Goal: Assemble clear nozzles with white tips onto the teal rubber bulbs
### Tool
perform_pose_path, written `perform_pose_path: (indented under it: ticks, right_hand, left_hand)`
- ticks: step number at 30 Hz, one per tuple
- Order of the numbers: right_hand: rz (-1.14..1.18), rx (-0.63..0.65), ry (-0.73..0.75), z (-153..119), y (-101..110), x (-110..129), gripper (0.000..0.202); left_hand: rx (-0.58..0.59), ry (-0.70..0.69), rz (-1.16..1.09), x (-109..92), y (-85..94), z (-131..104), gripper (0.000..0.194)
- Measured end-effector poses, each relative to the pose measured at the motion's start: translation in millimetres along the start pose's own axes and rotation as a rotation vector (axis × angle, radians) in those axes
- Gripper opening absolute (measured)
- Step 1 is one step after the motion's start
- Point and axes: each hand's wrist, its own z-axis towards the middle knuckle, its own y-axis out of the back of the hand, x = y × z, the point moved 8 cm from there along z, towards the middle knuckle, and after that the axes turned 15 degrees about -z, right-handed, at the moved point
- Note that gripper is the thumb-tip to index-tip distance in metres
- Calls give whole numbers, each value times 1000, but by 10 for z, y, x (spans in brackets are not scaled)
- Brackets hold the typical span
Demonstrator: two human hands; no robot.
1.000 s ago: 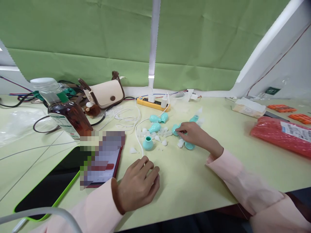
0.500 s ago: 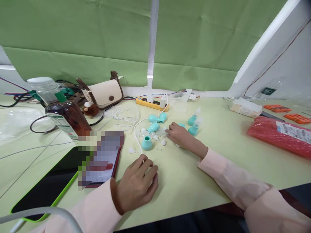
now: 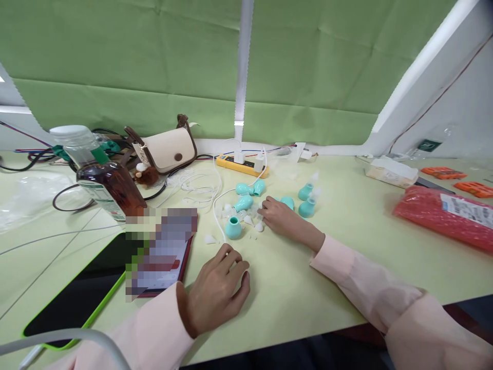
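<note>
My left hand (image 3: 220, 288) rests on the table beside the phone, palm down. Its fingers are loosely bent, the thumb stands apart, and I see nothing held. My right hand (image 3: 280, 218) reaches into a cluster of small clear and white plastic pieces (image 3: 248, 213). Its fingers are drawn together; what they pinch, if anything, is hidden. Between the hands stands an open-necked teal bulb (image 3: 233, 229). Several similar bulbs (image 3: 243, 202) lie behind it, and another teal bulb (image 3: 287, 201) is partly covered by my right hand. Two upright bulbs (image 3: 307, 207) have whitish translucent tips.
On the left lie a phone with a blurred screen (image 3: 164, 257), a green-cased phone (image 3: 77, 288) and a dark bottle (image 3: 111, 187). A handbag (image 3: 165, 149), white cables (image 3: 200, 187) and a yellow power strip (image 3: 241, 167) are at the back. A red package (image 3: 435, 216) lies right.
My right hand has shifted slightly left and towards me, showing more of the teal bulb behind it. My left thumb has moved away from its fingers.
</note>
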Motion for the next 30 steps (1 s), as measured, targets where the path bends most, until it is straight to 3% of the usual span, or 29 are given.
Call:
perform_pose_path:
  ticks: [5,7,10,12,15,18,25,30]
  right_hand:
    - [18,-78,-58,-121,169,-131,11]
    - [78,-217,-77,-228,371,-125,11]
    - [271,-566,-50,-474,759,19,12]
    - [351,-663,-6,-596,873,196,19]
    - [380,-661,64,-665,879,477,28]
    - [466,-637,104,-666,848,604,30]
    - [1026,-557,-111,-591,760,298,26]
    - [1103,-528,-158,-578,717,296,22]
  left_hand:
    - [-9,84,-120,36,25,10,20]
    - [-30,184,-238,94,41,15,20]
    - [-59,455,-500,280,-4,-34,27]
    - [-78,603,-695,384,-78,-88,41]
    - [-95,655,-923,443,-177,-114,51]
    - [-108,676,-974,494,-218,-131,50]
    - [-179,636,-712,496,-79,-130,38]
    - [-133,562,-655,420,-85,-104,14]
